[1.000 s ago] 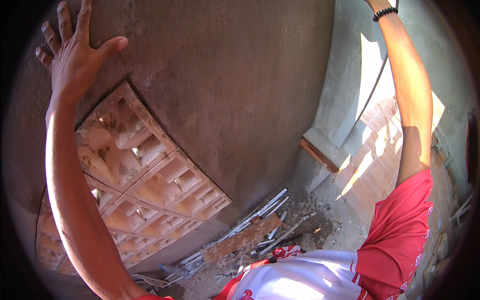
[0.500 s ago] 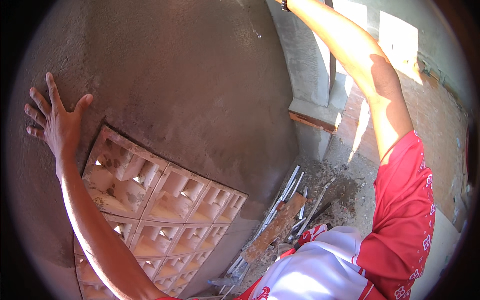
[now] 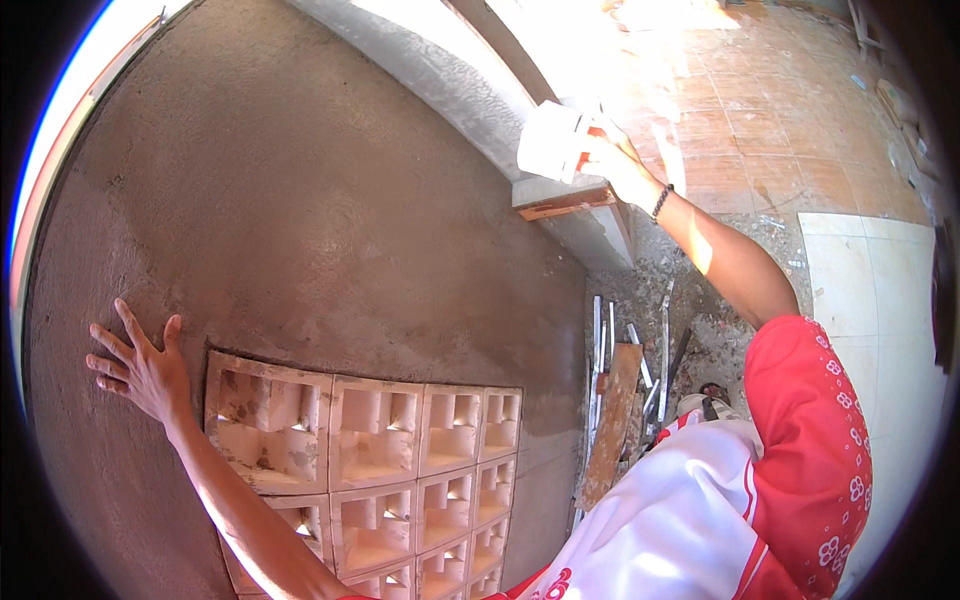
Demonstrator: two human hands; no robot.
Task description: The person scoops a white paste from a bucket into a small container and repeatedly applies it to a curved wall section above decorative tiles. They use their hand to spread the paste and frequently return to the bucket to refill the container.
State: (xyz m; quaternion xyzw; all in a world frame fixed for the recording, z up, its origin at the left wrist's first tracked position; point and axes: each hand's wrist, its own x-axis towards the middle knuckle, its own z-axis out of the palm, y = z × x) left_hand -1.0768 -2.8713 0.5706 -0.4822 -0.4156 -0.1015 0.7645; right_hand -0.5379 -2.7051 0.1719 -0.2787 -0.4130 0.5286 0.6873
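Observation:
Fingers spread, my left hand [image 3: 150, 370] lies flat against the brown, freshly plastered wall [image 3: 320, 210], above and left of a panel of ventilation blocks [image 3: 375, 432]. My right arm reaches far forward to the right. In the sunlight, my right hand [image 3: 622, 165] is closed on a white, block-shaped tool with an orange part [image 3: 549, 140]; glare washes out its exact kind. The tool is held away from the plaster, near the concrete ledge [image 3: 565, 197] beside the wall.
Long white strips [image 3: 598, 350] and a worn wooden board [image 3: 613, 425] lie on the rubble-strewn ground beside the wall. Brown floor tiles [image 3: 770, 125] spread at the far right, with pale tiles [image 3: 840, 270] nearer. A grey pillar edge [image 3: 430, 60] borders the plaster.
The view has swung, so the wall and blocks sit lower. My right hand, out of the picture before, now shows with the white tool. My left hand is still flat on the plaster.

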